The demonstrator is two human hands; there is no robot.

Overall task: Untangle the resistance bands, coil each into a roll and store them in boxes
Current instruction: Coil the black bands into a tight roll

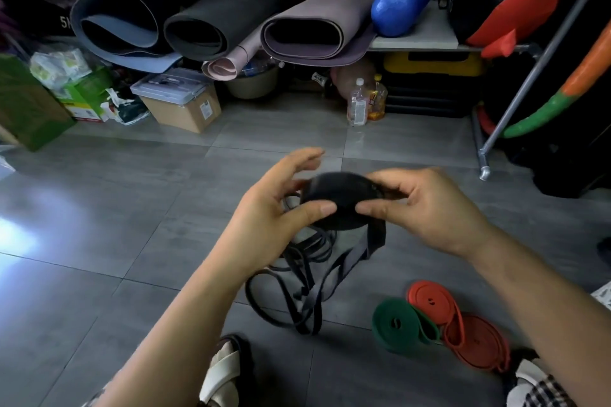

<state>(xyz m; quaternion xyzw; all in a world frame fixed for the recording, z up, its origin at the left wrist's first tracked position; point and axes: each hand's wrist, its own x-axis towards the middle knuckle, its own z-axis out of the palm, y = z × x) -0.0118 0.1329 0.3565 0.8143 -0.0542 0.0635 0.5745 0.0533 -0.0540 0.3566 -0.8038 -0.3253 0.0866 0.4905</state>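
Observation:
A partly coiled black resistance band is held above the grey floor between both hands. My left hand pinches its left edge with thumb and fingers. My right hand grips the roll's right side. The band's loose end hangs down to a tangle of thin black bands on the floor. At the lower right lie a coiled green band and two coiled red bands, touching one another.
A cardboard box with a clear plastic case on it stands at the back left. Rolled yoga mats, a blue roller and bottles line the back wall. A metal rack leg is at the right. My sandalled feet are below.

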